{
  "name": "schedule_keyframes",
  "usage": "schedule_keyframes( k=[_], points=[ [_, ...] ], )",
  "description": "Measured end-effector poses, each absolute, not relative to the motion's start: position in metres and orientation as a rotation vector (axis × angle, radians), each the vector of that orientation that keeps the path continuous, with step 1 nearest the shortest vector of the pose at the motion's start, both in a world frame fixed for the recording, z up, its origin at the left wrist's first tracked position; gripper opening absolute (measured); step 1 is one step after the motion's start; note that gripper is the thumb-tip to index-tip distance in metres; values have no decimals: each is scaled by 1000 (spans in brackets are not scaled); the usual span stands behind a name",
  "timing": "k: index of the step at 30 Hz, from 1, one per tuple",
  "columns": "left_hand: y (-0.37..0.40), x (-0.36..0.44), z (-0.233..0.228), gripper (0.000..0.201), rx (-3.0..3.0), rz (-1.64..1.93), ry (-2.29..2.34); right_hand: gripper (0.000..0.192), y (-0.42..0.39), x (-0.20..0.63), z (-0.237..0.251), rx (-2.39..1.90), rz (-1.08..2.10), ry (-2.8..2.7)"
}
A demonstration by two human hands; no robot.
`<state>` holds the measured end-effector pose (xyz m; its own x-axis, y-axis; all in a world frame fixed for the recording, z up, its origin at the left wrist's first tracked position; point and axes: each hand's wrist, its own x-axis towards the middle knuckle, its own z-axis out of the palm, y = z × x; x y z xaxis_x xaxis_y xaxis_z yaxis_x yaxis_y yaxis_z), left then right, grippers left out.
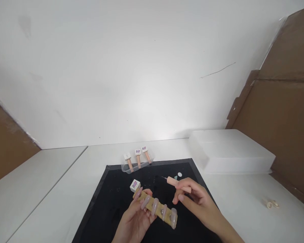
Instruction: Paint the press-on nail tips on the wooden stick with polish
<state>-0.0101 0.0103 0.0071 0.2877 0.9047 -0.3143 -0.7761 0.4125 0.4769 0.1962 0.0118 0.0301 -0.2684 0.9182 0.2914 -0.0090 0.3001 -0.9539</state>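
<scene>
My left hand (138,219) grips a tan display strip (160,209) with several glossy pale mauve false nails (154,206) mounted across it. The strip slants down toward the right above the black mat. In my right hand (197,202) is a peach nail polish brush (176,182), held by its cap like a pen. Its thin bristle tip (163,177) points left, beyond the strip and apart from the nails. A white square nail polish bottle (135,185) with a purple label stands just behind the strip's left end, partly hidden by it.
A clear tray (128,171) at the mat's back edge holds three white bottles with peach caps. A small white round-topped item (179,174) is beyond my right hand. At right sit a translucent plastic bin (238,152) and small cream rings (271,204). Cardboard (281,111) borders the right side.
</scene>
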Motion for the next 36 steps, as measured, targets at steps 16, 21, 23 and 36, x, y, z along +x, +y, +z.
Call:
schedule_keyframes(
  k=[16,21,23,36],
  points=[
    [12,-8,2,18,289,1120,594,24,11,196,27,-892,922,-1738],
    [12,-7,0,20,284,1109,581,22,11,195,32,-920,927,-1746],
    [11,-7,0,21,271,1116,575,20,12,194,33,-913,951,-1737],
    [6,-5,10,13,376,1173,520,10,26,195,25,-1096,1098,-1635]
  ],
)
